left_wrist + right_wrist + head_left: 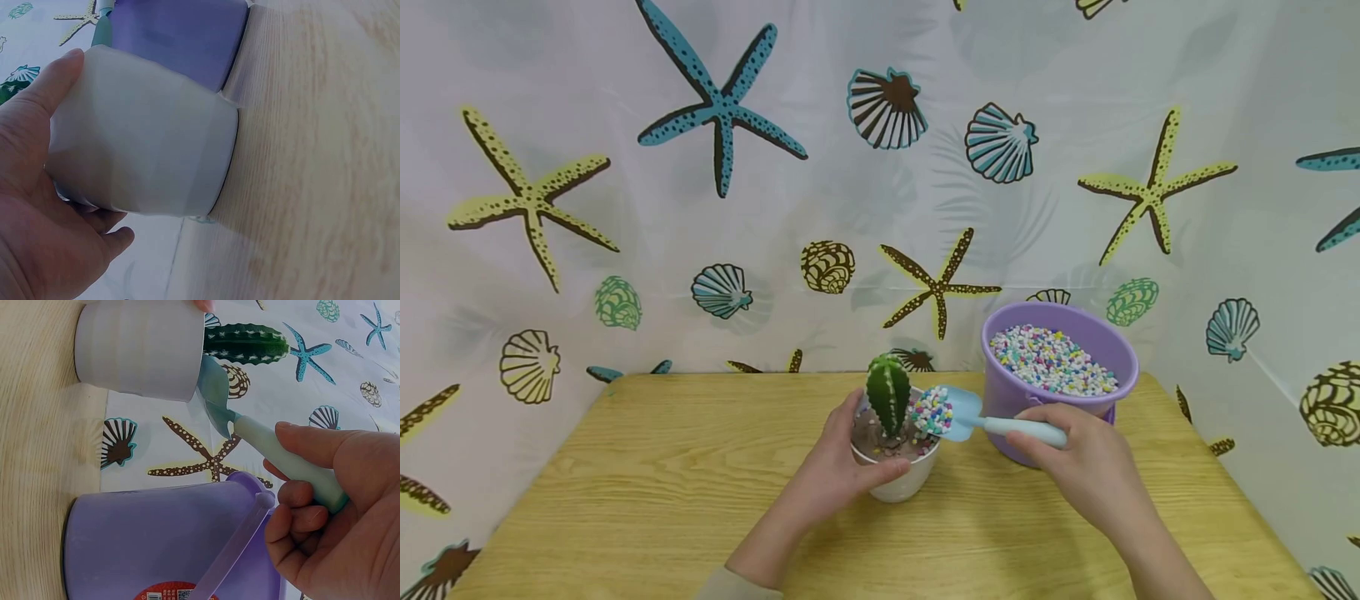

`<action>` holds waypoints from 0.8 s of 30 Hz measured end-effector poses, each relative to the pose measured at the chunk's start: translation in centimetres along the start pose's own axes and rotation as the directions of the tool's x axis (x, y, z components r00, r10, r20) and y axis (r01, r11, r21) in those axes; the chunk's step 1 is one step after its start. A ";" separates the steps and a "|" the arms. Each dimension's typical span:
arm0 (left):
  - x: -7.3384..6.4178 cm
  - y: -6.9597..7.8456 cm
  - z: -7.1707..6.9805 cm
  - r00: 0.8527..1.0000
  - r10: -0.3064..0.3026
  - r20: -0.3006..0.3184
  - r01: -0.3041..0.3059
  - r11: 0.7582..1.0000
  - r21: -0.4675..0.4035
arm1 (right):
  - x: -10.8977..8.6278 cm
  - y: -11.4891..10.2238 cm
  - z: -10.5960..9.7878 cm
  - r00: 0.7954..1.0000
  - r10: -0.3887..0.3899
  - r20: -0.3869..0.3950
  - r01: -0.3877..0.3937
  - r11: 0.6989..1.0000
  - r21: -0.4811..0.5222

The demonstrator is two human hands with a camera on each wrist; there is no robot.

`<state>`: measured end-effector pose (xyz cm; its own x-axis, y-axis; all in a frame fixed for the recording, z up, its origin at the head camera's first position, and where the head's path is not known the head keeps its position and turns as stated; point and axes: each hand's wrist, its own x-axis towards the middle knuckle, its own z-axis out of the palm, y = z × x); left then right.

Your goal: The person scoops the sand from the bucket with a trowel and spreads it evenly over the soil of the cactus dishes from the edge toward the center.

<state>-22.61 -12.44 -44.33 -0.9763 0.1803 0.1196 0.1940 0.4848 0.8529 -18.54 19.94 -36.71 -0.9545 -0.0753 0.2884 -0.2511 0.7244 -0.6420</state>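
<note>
A white pot (pixel 901 485) with a green cactus (pixel 887 392) in brown soil stands on the table. Around its left side and front rim, my left hand (pixel 837 462) grips it, thumb at the front. My right hand (pixel 1086 454) holds a light blue toy shovel (pixel 967 414) by its handle (pixel 290 456). Heaped on the shovel's blade are small multicoloured pebbles (pixel 933 411), held at the pot's right rim. A few coloured pebbles lie on the soil by the cactus. In the left wrist view the pot's wall (pixel 144 131) hides most of the shovel.
Right of the pot stands a purple bucket (pixel 1000 392), filled with the same multicoloured pebbles (pixel 1052 360). Its handle (pixel 234 550) hangs down on the side. A wooden table (pixel 662 483) lies beneath, with a sea-patterned curtain (pixel 820 192) behind and at the sides.
</note>
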 end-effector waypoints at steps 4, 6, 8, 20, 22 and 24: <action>0.0 0.1 0.1 1.000 -0.006 -0.004 0.006 1.000 -0.001 | -0.1 -0.1 0.2 1.000 -0.017 -0.012 0.017 1.000 -0.006; 0.0 0.1 0.1 1.000 -0.015 -0.008 0.015 1.000 0.004 | -0.1 -0.1 0.2 0.999 -0.031 -0.018 0.031 0.999 -0.021; 0.0 0.2 0.2 1.000 -0.023 -0.013 0.023 1.000 0.004 | -0.1 -0.2 0.3 0.998 -0.049 -0.025 0.048 0.998 -0.041; 0.0 0.1 1.0 0.995 0.008 -0.097 -0.011 1.000 -0.028 | -0.1 -0.5 0.8 0.993 -0.100 -0.067 0.091 0.988 -0.128; 0.0 0.1 1.0 0.996 -0.013 -0.083 0.010 0.999 -0.042 | -0.2 -0.5 0.8 0.991 -0.115 -0.076 0.104 0.985 -0.136; 0.0 0.0 0.6 0.997 -0.047 -0.053 0.043 0.996 -0.073 | -0.2 -0.6 1.0 0.986 -0.138 -0.089 0.124 0.981 -0.149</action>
<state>-22.50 -11.91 -44.60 -0.9881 0.1118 0.1057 0.1440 0.4285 0.8920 -18.38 18.87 -37.08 -0.8927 -0.1136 0.4361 -0.3408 0.8033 -0.4884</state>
